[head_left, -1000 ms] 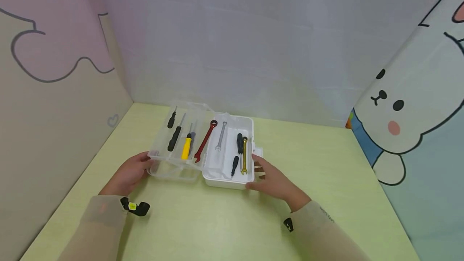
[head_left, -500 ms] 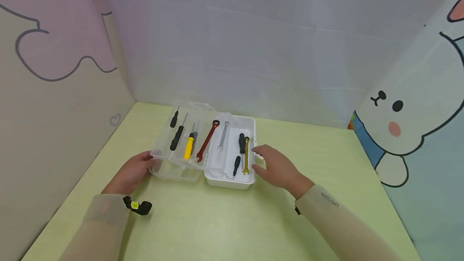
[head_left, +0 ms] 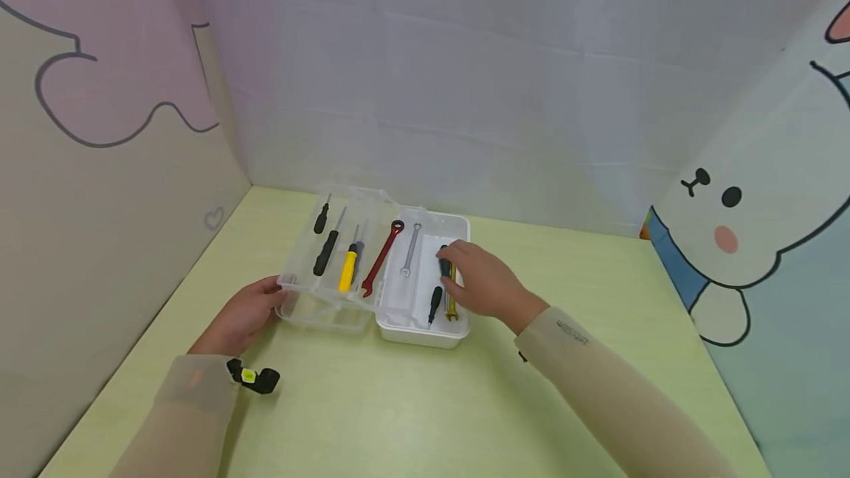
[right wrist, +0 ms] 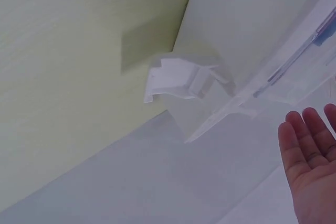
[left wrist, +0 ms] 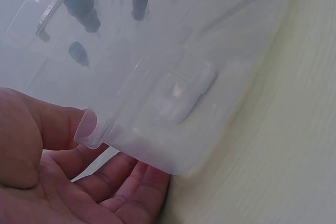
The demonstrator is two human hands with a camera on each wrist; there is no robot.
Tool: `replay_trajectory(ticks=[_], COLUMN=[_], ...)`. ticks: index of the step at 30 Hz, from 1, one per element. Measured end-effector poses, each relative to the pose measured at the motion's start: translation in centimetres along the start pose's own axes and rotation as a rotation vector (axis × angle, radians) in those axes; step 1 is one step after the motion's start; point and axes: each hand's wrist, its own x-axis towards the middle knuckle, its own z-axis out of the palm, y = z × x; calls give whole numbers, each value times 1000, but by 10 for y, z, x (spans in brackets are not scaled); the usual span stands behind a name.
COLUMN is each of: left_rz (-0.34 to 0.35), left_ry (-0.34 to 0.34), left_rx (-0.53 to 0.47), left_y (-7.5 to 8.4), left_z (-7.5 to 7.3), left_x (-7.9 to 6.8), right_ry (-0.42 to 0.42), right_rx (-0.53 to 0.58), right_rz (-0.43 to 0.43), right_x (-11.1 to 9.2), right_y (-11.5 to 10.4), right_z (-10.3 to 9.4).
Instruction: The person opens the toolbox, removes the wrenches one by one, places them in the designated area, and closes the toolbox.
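My left hand [head_left: 246, 316] grips the near left corner of a clear plastic tray [left wrist: 131, 77], thumb on its lip and fingers underneath. The tray folds out from a white toolbox [head_left: 418, 338]. On it lie a yellow screwdriver [head_left: 347, 271], black screwdrivers [head_left: 325, 254] and a red wrench [head_left: 383, 258]; a silver wrench [head_left: 411, 251] is over the box. My right hand [head_left: 488, 282] hovers over the box's right side, fingertips at a black-handled screwdriver [head_left: 444, 266]. In the right wrist view its fingers are extended. A gold wrench [head_left: 452, 310], partly hidden, and a small black screwdriver [head_left: 434, 301] lie close by.
The toolbox stands on a pale yellow table [head_left: 372, 404] near the white back curtain [head_left: 425, 94]. A white latch [right wrist: 176, 77] sticks out from the box's side. Printed cartoon panels flank the table left and right.
My right hand has left the box's right wall, lifted, and moved left over the tools inside. The left hand keeps its hold on the tray corner.
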Motion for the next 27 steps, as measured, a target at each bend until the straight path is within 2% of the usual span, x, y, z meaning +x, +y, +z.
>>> replay_trajectory(ticks=[6,16,23,27], left_rz=[1,2,3,-4], left_ry=[5,0,-18,-29], left_rx=[-1,11,14,35], left_y=[-1,-2,-2,0], left_z=[1,0,-2,-3], left_x=[2,1,0,-2], right_ry=[6,0,-46,-69], right_rx=[10,55,-3,-42], right_rz=[-27,-30,-78,-110], right_x=[19,54,75,79], right_y=[-5,-18,-30,-30], right_z=[-1,11,22,34])
